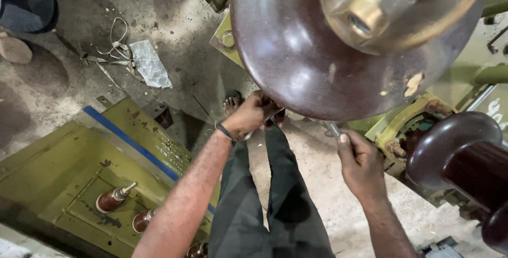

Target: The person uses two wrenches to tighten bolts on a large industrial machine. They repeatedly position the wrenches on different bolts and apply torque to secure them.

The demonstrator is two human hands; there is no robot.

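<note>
Head view: I look straight down past a big brown insulator (317,51) with a brass cap (381,9) on top, which fills the upper right.

My left hand (248,116) reaches under the near rim of that insulator. Its fingers are curled shut around something at the rim's underside; the disc hides what they grip, so I cannot tell the thing. A dark band (225,131) sits on that wrist.

My right hand (362,163) is just right of the left, also at the rim's lower edge. Its fingers are clenched on a thin metal tool (333,129), whose grey end sticks up past the thumb and touches or nearly touches the insulator's edge; I cannot tell which.

Right of the right-hand fingers stands a second brown insulator (460,157) on an olive metal frame (394,125). Below and between both hands are my dark trousers (270,205), with a foot (231,104) just beyond the left fingers.

Well left of the left hand lies an olive cover (63,173) with a blue strip (129,141) and small bushings (112,198). Farther off on the concrete floor (159,9) lie wire scraps (114,38) and a plastic sheet (150,63).
</note>
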